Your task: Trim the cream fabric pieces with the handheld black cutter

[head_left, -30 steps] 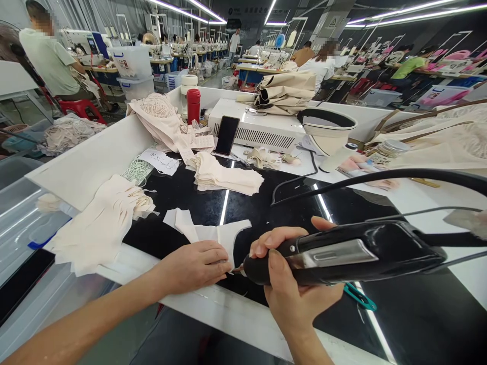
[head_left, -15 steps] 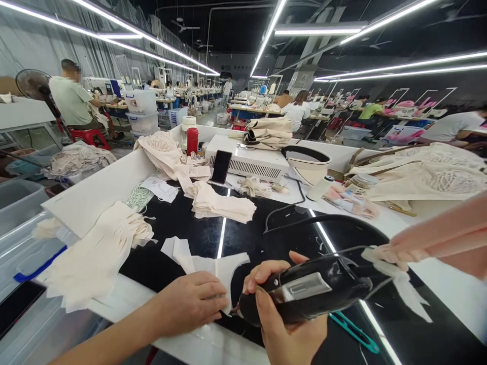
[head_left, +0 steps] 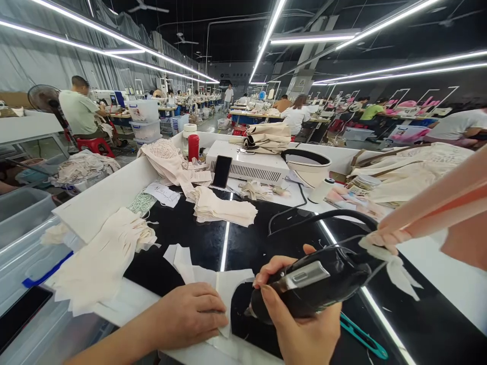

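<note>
My left hand (head_left: 192, 315) rests on a white fabric piece (head_left: 224, 284) near the table's front edge. Its fingers lie together, bent over the fabric, and the thumb is hidden. In my right hand (head_left: 300, 324) is a black corded hand tool (head_left: 312, 284) with a silver switch panel and a narrow metal tip. The fingers wrap its front end, and the tip points left, a small gap from the fabric's right edge. A pink cloth strap (head_left: 429, 208) is knotted at the tool's rear.
Ahead lies a stack of cream fabric strips (head_left: 224, 205); more fabric pieces (head_left: 102, 258) pile at the left edge. A phone (head_left: 221, 171) leans on a white vented box (head_left: 247, 162). A teal thread snipper (head_left: 363, 335) lies to the right. A black cord (head_left: 342, 215) arches behind the tool.
The tool's tip has drawn away to the right from the fabric edge beside my left fingers. My left hand stays on the fabric. The whole view has shifted slightly.
</note>
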Motion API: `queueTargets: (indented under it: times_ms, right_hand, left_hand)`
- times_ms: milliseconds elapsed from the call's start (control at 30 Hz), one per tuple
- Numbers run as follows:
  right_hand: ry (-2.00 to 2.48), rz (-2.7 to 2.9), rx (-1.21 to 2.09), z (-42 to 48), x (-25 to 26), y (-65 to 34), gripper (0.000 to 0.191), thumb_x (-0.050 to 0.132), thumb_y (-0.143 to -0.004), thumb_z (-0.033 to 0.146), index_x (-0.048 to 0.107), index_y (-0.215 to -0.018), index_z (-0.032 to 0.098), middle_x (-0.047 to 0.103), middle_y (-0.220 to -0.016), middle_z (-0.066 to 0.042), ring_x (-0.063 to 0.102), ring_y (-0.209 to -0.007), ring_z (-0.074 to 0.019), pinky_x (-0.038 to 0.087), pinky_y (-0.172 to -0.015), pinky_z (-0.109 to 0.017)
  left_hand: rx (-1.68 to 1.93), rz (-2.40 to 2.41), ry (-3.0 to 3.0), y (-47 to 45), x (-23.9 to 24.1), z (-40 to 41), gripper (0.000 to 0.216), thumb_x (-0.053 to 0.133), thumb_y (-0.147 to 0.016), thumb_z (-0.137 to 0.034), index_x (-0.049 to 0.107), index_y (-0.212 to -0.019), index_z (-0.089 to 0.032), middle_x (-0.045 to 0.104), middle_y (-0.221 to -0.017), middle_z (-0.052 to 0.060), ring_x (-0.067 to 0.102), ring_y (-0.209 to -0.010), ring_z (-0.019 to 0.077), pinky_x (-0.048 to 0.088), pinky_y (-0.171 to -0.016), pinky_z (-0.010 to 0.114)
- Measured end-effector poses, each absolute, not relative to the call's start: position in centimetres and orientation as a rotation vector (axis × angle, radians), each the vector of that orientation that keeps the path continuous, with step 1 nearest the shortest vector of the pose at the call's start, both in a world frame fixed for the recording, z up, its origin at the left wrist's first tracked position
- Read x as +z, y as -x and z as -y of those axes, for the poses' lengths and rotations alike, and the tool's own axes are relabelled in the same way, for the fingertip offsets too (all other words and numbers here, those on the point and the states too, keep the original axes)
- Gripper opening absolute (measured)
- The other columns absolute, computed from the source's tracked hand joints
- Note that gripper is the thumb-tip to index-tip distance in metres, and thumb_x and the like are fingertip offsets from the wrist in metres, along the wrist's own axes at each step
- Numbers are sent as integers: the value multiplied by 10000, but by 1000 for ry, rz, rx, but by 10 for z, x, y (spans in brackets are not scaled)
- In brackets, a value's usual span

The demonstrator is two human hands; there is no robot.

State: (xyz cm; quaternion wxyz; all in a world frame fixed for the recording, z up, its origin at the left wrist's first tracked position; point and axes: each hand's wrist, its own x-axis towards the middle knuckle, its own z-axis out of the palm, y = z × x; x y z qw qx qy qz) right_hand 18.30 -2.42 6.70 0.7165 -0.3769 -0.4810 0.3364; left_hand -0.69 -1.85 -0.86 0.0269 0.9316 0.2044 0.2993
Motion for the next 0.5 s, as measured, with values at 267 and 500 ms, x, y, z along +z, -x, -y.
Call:
queueTargets:
  times_ms: [267, 500]
  right_hand:
    - [875, 1176, 565, 9, 71, -204, 486, 828, -800, 196, 524, -1170, 280, 695, -910, 17, 695, -664, -168, 610, -645, -339]
    - [1197, 1101, 349, 7, 75, -213, 611, 862, -756, 431, 565, -1252, 232, 685, -1144, -79, 705, -931, -266, 574, -880, -494]
  left_hand:
    - [979, -635, -2861, 4, -1, 19, 135, 535, -1060, -195, 658, -1091, -150, 757, -1007, 73, 716, -955, 152, 556, -1030, 286]
    - [1006, -733, -2859, 0, -5, 12, 178, 533, -1067, -222, 668, -1153, -144, 757, -1070, 80, 715, -1004, 160, 547, -1064, 317]
